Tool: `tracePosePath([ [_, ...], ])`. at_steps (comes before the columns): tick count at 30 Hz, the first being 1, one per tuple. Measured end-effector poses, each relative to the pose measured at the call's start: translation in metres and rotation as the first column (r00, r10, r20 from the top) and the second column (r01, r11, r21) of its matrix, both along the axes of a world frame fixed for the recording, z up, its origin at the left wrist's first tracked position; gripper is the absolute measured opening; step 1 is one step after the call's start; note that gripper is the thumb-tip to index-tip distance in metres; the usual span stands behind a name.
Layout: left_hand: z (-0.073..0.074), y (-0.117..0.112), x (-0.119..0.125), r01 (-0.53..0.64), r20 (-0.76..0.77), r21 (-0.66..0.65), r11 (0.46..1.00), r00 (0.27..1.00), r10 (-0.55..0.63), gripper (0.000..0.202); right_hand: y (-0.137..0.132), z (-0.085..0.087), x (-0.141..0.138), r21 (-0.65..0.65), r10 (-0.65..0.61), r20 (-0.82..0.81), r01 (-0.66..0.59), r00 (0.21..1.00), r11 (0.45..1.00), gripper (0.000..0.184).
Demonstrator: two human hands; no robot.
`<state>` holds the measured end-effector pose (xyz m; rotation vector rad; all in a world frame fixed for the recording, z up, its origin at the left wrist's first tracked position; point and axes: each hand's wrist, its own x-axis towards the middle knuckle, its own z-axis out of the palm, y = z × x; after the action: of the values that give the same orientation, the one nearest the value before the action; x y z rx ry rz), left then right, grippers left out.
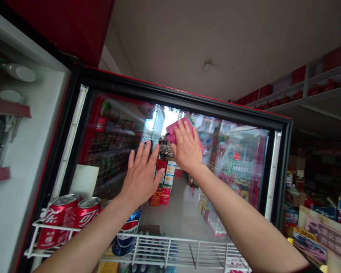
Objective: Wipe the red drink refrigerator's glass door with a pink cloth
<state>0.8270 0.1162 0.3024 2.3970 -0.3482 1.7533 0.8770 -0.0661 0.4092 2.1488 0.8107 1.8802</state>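
Our left hand (140,176) lies flat and open against the glass door (238,170) of the fridge, fingers spread and holding nothing. Our right hand (185,148) presses a pink cloth (176,131) onto the same pane, just above and beside the left, palm over the cloth with fingers nearly straight. Red cans (74,214) stand on the white wire rack (170,250) below.

White wire door rack (170,248), 3 red cans (71,216), 1 blue can (127,233)
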Motion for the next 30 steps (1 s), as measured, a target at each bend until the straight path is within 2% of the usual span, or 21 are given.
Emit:
tracePosePath([
  [2, 0.004, 0.0, 0.001, 0.002, -0.002, 0.001, 1.0, 1.0, -0.002, 0.073, -0.011, -0.012, -0.004, -0.212, 0.002, -0.037, -0.009, 0.999, 0.977, 0.069],
  [4, 0.008, 0.0, 0.001, 0.013, -0.003, 0.011, 1.0, 1.0, -0.013, 0.073, -0.032, -0.022, -0.006, -0.362, -0.003, -0.075, -0.025, 0.997, 0.932, 0.072],
  [7, 0.015, 0.004, -0.002, 0.035, 0.0, 0.029, 0.999, 0.999, -0.035, 0.074, -0.071, -0.033, -0.008, -0.448, -0.021, -0.092, -0.023, 0.996, 0.894, 0.073],
  [9, 0.018, 0.01, -0.005, 0.034, 0.0, 0.032, 0.999, 0.999, -0.034, 0.074, -0.092, -0.035, -0.008, -0.399, -0.039, -0.059, 0.013, 0.997, 0.917, 0.069],
  [10, 0.019, 0.015, -0.006, 0.029, -0.002, 0.03, 0.999, 1.0, -0.029, 0.074, -0.099, -0.034, -0.007, -0.331, -0.054, -0.034, 0.04, 0.998, 0.943, 0.068],
  [12, 0.02, 0.026, -0.009, 0.014, -0.011, 0.021, 1.0, 1.0, -0.013, 0.074, -0.102, -0.029, -0.004, -0.084, -0.093, 0.016, 0.094, 0.995, 0.992, 0.069],
  [13, 0.02, 0.033, -0.011, 0.006, -0.016, 0.017, 1.0, 1.0, -0.006, 0.074, -0.099, -0.026, -0.002, 0.078, -0.114, 0.035, 0.111, 0.993, 0.991, 0.07],
  [14, 0.02, 0.04, -0.013, -0.002, -0.018, 0.013, 1.0, 1.0, 0.002, 0.073, -0.092, -0.023, 0.0, 0.24, -0.134, 0.047, 0.119, 0.99, 0.964, 0.072],
  [16, 0.02, 0.055, -0.016, -0.018, -0.012, 0.005, 1.0, 1.0, 0.018, 0.073, -0.07, -0.016, 0.005, 0.495, -0.161, 0.054, 0.114, 0.985, 0.861, 0.074],
  [18, 0.02, 0.071, -0.019, -0.033, 0.0, -0.002, 0.999, 0.999, 0.033, 0.074, -0.042, -0.009, 0.008, 0.61, -0.166, 0.051, 0.101, 0.985, 0.786, 0.076],
  [19, 0.021, 0.079, -0.02, -0.041, 0.005, -0.005, 0.999, 0.999, 0.041, 0.074, -0.027, -0.006, 0.008, 0.627, -0.164, 0.048, 0.098, 0.985, 0.773, 0.077],
  [20, 0.021, 0.087, -0.021, -0.049, 0.008, -0.008, 0.999, 0.999, 0.049, 0.075, -0.011, -0.003, 0.008, 0.624, -0.158, 0.046, 0.096, 0.986, 0.775, 0.078],
  [27, 0.016, 0.136, -0.03, -0.114, 0.002, -0.035, 0.993, 0.994, 0.114, 0.074, 0.089, 0.019, 0.002, 0.447, -0.057, 0.053, 0.027, 0.997, 0.894, 0.077],
  [30, 0.01, 0.149, -0.034, -0.117, -0.011, -0.045, 0.992, 0.993, 0.117, 0.072, 0.128, 0.02, -0.001, 0.328, 0.013, 0.034, -0.024, 0.999, 0.944, 0.076],
])
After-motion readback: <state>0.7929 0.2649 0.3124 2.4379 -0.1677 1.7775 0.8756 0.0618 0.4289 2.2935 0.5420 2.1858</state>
